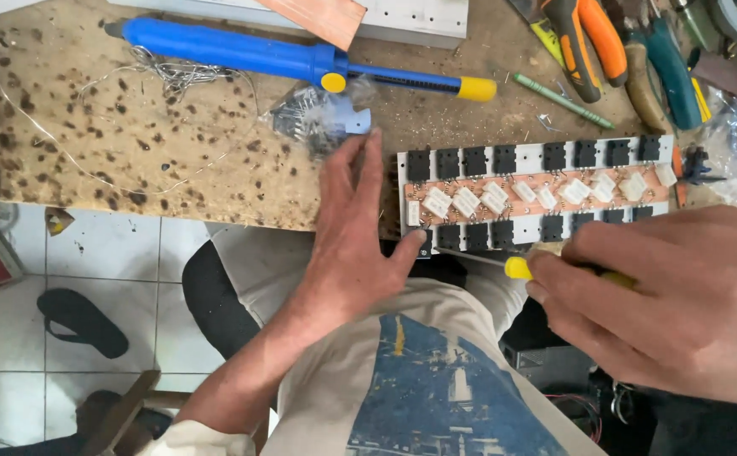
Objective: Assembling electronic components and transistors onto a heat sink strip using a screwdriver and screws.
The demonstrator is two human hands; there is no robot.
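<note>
A long circuit board [546, 196] lies at the bench's near edge, with a copper strip, white connectors down the middle and a row of black square parts along each long side. My left hand [350, 236] grips its left end, thumb pressed on the near left corner. My right hand [672, 295] holds a yellow-handled screwdriver [520, 268]. Its thin shaft points left, the tip at the board's near left corner beside my thumb.
A blue and yellow desoldering pump [301, 59] lies across the scorched wooden bench [115, 143]. A clear bag of small parts [314, 114] sits by my left fingers. Pliers with orange and green handles [622, 51] crowd the far right. A sandal [81, 321] rests on the tiled floor.
</note>
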